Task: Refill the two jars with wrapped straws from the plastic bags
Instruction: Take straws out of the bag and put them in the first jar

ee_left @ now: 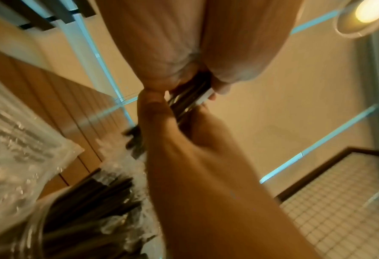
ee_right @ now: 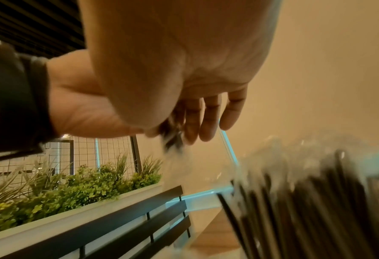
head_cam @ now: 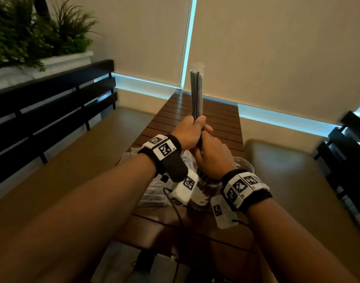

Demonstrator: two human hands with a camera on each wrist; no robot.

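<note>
A bundle of wrapped dark straws (head_cam: pixel 196 92) stands upright above the wooden table (head_cam: pixel 222 119). My left hand (head_cam: pixel 192 130) grips the bundle higher up, and my right hand (head_cam: pixel 208 154) is curled round it just below. The left wrist view shows the straws (ee_left: pixel 190 99) clamped between both hands. Straight below the hands is a glass jar (head_cam: pixel 207 183) with dark straws in it, blurred in the right wrist view as the jar's straws (ee_right: pixel 316 201). A second clear jar (head_cam: pixel 243 163) stands to its right. Plastic bags (head_cam: pixel 152 196) of straws lie on the left; the nearest bag (ee_left: pixel 17 149) is crinkled.
Black slatted benches (head_cam: pixel 52 111) with tan cushions run along both sides of the table. A white planter (head_cam: pixel 42 64) with green plants sits behind the left bench. Cables (head_cam: pixel 175 207) from the wrist devices trail over the table's near end.
</note>
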